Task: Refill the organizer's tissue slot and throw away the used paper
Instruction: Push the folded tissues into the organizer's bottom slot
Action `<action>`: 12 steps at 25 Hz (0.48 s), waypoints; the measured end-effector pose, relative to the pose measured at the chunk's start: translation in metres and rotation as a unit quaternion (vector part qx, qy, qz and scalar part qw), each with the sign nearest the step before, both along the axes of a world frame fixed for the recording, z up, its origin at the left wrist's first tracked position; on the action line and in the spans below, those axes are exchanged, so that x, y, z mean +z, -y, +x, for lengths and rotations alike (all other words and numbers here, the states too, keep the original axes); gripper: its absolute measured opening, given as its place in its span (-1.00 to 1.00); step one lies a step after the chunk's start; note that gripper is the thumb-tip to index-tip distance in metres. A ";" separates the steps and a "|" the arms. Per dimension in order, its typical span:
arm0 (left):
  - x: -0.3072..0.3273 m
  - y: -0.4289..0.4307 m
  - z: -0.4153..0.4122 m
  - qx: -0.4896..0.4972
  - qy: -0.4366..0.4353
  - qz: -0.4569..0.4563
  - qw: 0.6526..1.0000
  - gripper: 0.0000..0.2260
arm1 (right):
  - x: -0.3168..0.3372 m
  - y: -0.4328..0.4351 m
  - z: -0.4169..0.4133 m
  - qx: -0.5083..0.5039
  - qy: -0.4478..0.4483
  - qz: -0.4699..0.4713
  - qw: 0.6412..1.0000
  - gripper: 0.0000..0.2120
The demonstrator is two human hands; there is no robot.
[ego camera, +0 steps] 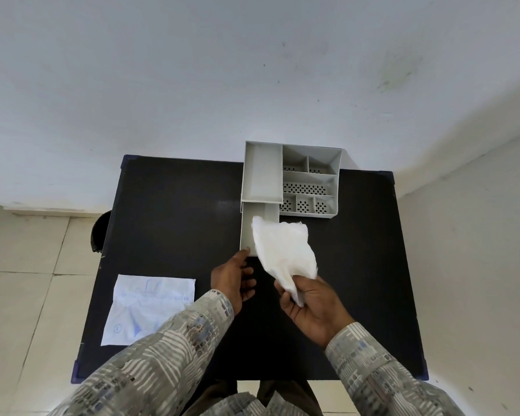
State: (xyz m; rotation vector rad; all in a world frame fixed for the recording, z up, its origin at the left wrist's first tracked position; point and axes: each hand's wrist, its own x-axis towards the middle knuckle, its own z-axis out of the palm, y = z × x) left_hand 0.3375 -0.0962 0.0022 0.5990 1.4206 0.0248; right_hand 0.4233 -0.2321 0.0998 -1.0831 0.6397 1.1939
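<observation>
Gripping a crumpled white tissue (pixel 284 250), the right hand (pixel 311 307) is closed on its lower end, w/ the tissue over the pulled-out drawer (pixel 246 229) of the grey organizer (pixel 309 181). Left hand (pixel 233 280) (fingers loosely spread, holding nothing) touches the drawer's front corner. Tissue packet (pixel 150 310) lies at desk (pixel 174 223) left edge.

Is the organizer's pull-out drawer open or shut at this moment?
Open. The drawer sticks out from the organizer toward the person, its inside exposed, left hand at its front edge.
</observation>
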 end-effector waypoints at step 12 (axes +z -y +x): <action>0.075 -0.034 -0.013 -0.321 -0.073 0.438 0.837 -0.50 | -0.020 -0.033 0.004 0.359 0.456 -0.195 0.791 -0.41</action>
